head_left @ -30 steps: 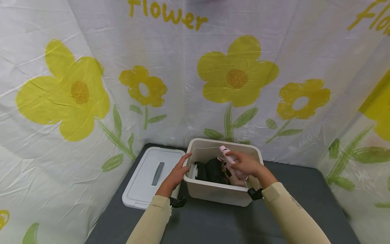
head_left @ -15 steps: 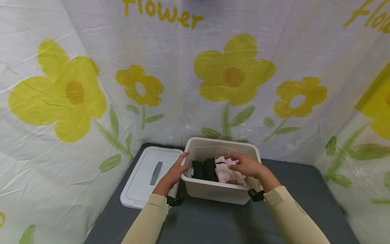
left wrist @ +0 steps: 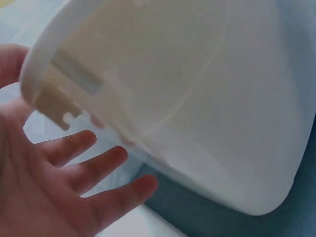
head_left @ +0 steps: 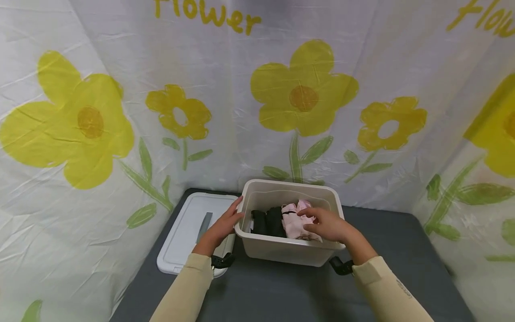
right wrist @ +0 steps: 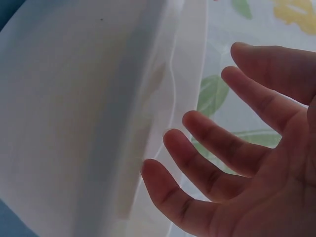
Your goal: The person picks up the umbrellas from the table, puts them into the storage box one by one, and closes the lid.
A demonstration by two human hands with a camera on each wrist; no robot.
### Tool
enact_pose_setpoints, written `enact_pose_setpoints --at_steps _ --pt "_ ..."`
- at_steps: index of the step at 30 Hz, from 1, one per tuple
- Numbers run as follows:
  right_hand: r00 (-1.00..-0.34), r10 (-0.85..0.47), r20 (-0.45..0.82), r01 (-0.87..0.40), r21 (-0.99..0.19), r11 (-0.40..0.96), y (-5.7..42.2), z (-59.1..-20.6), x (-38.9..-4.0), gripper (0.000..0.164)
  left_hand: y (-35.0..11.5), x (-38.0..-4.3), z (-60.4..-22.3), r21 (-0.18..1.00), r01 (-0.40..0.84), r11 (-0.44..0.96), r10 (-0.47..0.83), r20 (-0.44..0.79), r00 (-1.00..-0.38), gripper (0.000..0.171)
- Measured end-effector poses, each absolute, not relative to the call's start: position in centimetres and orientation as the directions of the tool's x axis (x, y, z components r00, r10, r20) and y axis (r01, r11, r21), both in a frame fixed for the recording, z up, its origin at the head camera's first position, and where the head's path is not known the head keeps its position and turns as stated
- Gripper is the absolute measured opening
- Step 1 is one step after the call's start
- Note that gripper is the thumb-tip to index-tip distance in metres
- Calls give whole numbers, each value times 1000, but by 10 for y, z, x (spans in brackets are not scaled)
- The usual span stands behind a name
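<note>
A beige plastic storage bin [head_left: 281, 252] stands uncovered on the dark table. Inside it, two black rolled cloths [head_left: 274, 222] lie side by side, with pink rolled cloths [head_left: 293, 224] to their right. My left hand [head_left: 221, 226] is at the bin's left rim; in the left wrist view its fingers [left wrist: 106, 165] are spread and extended beside the bin wall. Over the right part of the bin hovers my right hand [head_left: 327, 224], its fingertips close above the pink cloths. The right wrist view shows its fingers [right wrist: 212, 133] apart and slightly bent, holding nothing.
A white lid [head_left: 183, 237] with a grey handle [head_left: 204, 226] lies left of the bin. Dark table surface [head_left: 386, 250] extends to the right and front. Behind hangs a white curtain [head_left: 233, 112] printed with yellow flowers.
The pink rolled cloth that my right hand held was lowered into the bin and let go beside the black rolls. My left hand stayed by the left rim.
</note>
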State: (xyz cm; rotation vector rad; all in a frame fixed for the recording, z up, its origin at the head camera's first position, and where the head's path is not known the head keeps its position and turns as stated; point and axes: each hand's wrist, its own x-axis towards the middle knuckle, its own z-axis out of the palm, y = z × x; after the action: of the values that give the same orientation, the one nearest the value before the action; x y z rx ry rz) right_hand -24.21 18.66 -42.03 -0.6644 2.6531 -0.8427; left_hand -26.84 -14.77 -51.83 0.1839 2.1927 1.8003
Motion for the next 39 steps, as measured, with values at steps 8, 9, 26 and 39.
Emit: enact_pose_setpoints --at_steps 8,9,26,39 --pt "-858 -505 -97 -367 -571 734 194 -425 -233 39 -166 -273 -521 972 -60 225 168 -100 -981 54" --pt "-858 -505 -91 -373 -564 736 194 -425 -232 39 -169 -273 -519 966 -63 251 152 -104 -983 54" --pt "-836 -547 -33 -454 -517 726 203 -426 -205 35 -204 -271 -554 767 -133 627 -66 -118 -991 59" --pt "-861 -498 106 -493 -418 763 218 -438 -186 26 -223 -270 -578 678 -153 719 -199 -9 -980 51"
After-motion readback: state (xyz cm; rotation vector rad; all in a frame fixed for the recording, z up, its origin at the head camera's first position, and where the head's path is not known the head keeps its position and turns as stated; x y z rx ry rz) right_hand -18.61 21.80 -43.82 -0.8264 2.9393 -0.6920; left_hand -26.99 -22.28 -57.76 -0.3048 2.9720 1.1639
